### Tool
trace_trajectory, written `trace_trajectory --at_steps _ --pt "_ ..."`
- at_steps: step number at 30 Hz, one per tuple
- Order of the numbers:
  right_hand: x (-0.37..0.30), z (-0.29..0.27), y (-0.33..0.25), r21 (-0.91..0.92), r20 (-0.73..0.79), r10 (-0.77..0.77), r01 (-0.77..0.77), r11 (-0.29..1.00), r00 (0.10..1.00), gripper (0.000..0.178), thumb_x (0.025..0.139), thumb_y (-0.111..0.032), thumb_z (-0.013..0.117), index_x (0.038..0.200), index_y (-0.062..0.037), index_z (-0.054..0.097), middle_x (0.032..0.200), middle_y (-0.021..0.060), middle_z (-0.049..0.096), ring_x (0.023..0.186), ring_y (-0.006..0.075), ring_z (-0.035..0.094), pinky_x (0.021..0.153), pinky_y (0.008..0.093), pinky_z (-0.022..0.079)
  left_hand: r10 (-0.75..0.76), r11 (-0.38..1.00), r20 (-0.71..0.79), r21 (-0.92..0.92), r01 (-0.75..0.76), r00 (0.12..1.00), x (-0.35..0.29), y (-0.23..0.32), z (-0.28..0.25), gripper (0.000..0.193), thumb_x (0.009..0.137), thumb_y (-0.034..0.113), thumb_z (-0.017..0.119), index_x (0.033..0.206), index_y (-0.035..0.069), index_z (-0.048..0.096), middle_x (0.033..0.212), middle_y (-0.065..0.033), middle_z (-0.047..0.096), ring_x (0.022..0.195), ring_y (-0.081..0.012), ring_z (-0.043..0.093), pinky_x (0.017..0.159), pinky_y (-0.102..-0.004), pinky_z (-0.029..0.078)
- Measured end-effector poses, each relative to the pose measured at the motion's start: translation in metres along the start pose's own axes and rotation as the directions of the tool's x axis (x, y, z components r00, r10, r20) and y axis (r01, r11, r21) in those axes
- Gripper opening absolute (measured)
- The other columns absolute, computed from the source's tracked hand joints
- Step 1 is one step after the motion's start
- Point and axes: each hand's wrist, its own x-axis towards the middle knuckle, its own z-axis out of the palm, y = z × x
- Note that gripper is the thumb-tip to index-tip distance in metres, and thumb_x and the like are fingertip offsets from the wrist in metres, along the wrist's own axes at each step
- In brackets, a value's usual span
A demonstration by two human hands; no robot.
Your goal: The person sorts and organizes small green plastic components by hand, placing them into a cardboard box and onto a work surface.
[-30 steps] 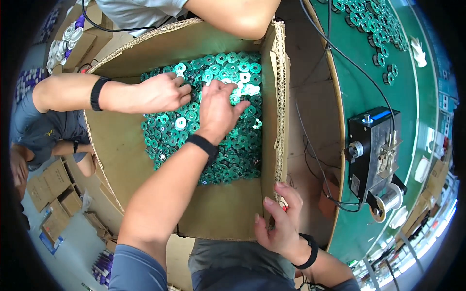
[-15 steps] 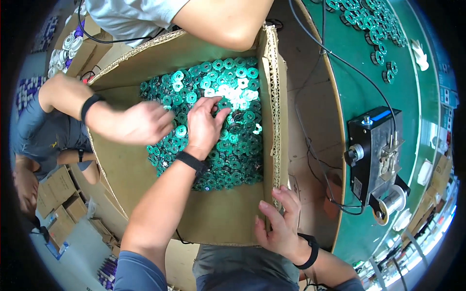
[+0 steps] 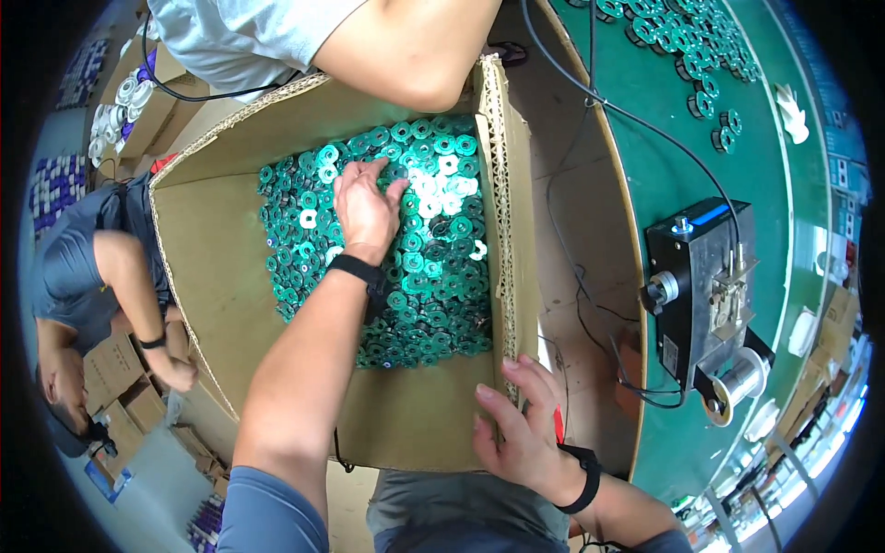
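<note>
A large cardboard box (image 3: 207, 295) stands open before me, with many green ring-shaped parts (image 3: 424, 304) heaped in it; some show dark sides. My left hand (image 3: 367, 212) reaches over the heap. Between its thumb and fingers is a green ring-shaped part (image 3: 395, 172), apparently pinched. The lower fingers are partly hidden. My right hand (image 3: 524, 419) is at the box's near right corner, fingers spread and holding nothing. Each of my wrists wears a black band.
A person's bent arm (image 3: 396, 46) overhangs the far rim. Another person (image 3: 78, 276) is beside the box at left. On the green table (image 3: 599, 452) at right are a black device (image 3: 705, 286) with cables, a wire spool (image 3: 742, 380), more green rings (image 3: 687, 41) and a white glove (image 3: 790, 112).
My left hand has moved away from me and slightly left, the green ring-shaped part moving along with it. The left person's arm has withdrawn from the box. My right hand stays at the corner.
</note>
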Motion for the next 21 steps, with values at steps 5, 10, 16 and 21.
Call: trace_trajectory --at_steps 5,10,16,21 --pt "0.0 0.0 -0.001 0.009 0.007 0.002 -0.002 1.0 1.0 0.06 0.076 0.002 0.077 0.133 -0.0124 0.069 0.147 0.0194 0.05 0.137 0.0471 0.047 0.116 0.0524 0.043 0.101 0.981 0.079 -0.176 -0.086 0.992 -0.034 0.001 -0.026 0.019 0.084 0.011 0.083 0.102 0.005 0.079 0.099 -0.0156 0.071 0.099 -0.0361 0.066 0.093 -0.0444 0.053" --pt "-0.002 0.006 0.001 -0.049 -0.017 -0.013 0.012 0.999 1.0 0.06 0.076 0.003 0.074 0.134 -0.0116 0.067 0.147 0.0206 0.049 0.137 0.0469 0.047 0.116 0.0531 0.043 -0.114 0.975 0.318 -0.148 0.169 0.941 -0.064 0.024 -0.027 0.035 0.083 0.033 0.089 0.103 0.004 0.082 0.093 -0.0161 0.072 0.088 -0.0363 0.07 0.085 -0.0444 0.057" --pt "-0.002 0.012 0.001 -0.072 -0.036 -0.037 0.034 0.997 0.999 0.063 0.075 0.002 0.073 0.136 -0.012 0.066 0.148 0.0209 0.047 0.137 0.047 0.045 0.117 0.0536 0.042 -0.194 0.96 0.347 -0.125 0.251 0.918 -0.06 0.03 -0.003 0.037 0.087 0.04 0.086 0.101 0.006 0.083 0.101 -0.0227 0.077 0.092 -0.0401 0.074 0.086 -0.0487 0.058" --pt "-0.002 0.011 0.0 -0.071 -0.032 -0.026 0.024 0.997 0.999 0.063 0.075 0.003 0.073 0.136 -0.0124 0.065 0.148 0.0208 0.046 0.138 0.0474 0.045 0.118 0.0537 0.041 -0.225 0.952 0.378 -0.113 0.285 0.898 -0.053 0.032 0.001 0.03 0.091 0.035 0.081 0.091 0.005 0.083 0.088 -0.0235 0.076 0.085 -0.0424 0.074 0.081 -0.051 0.058"
